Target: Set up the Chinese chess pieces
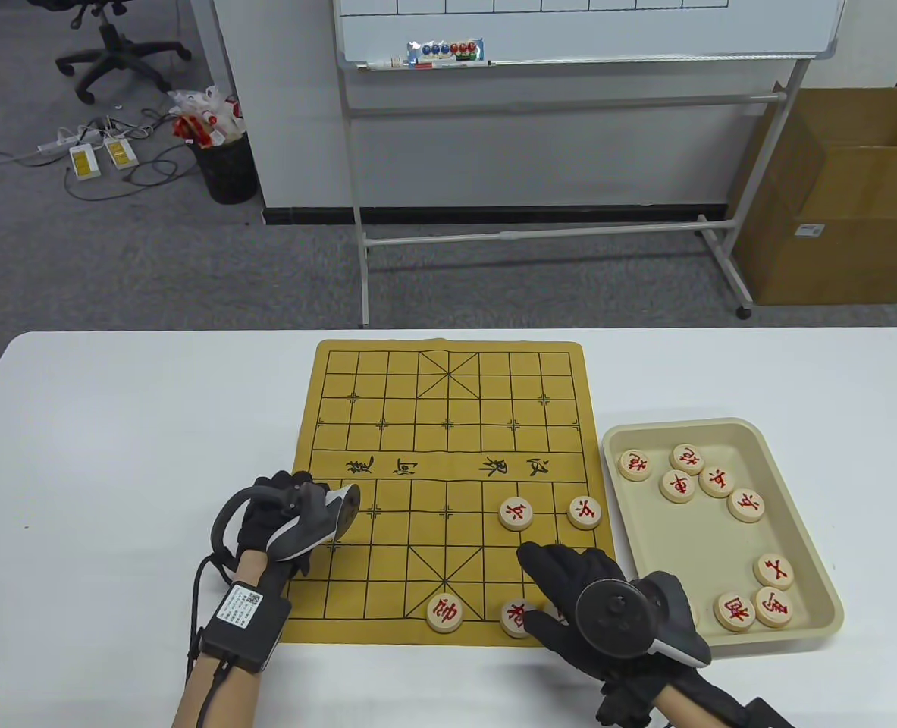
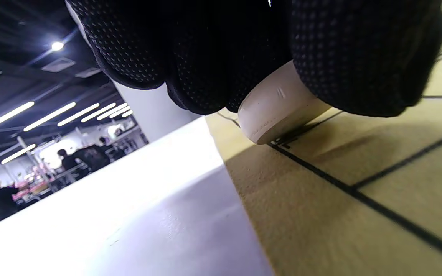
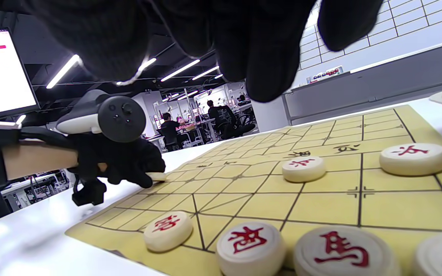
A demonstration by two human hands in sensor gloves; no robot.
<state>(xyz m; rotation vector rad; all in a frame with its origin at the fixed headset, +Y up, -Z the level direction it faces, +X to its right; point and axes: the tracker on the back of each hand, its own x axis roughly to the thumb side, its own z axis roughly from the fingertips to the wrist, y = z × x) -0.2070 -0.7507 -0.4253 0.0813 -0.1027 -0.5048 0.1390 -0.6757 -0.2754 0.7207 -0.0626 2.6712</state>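
Note:
A yellow chess board mat (image 1: 448, 425) lies on the white table. My left hand (image 1: 296, 523) is at the mat's left edge. In the left wrist view its fingers (image 2: 205, 57) pinch a pale round piece (image 2: 278, 111), tilted, with its edge touching the mat by a grid line. My right hand (image 1: 562, 584) hovers over the near right row, fingers (image 3: 267, 57) spread and empty. Under it lie pieces with red characters (image 3: 251, 245) (image 3: 343, 251). Another piece (image 1: 445, 613) sits at the near middle, and two (image 1: 515, 514) (image 1: 584, 513) sit further up.
A beige tray (image 1: 820, 531) at the mat's right holds several red-character pieces. Bare white table (image 1: 130, 425) extends left of the mat. A whiteboard stand and a cardboard box are beyond the table's far edge.

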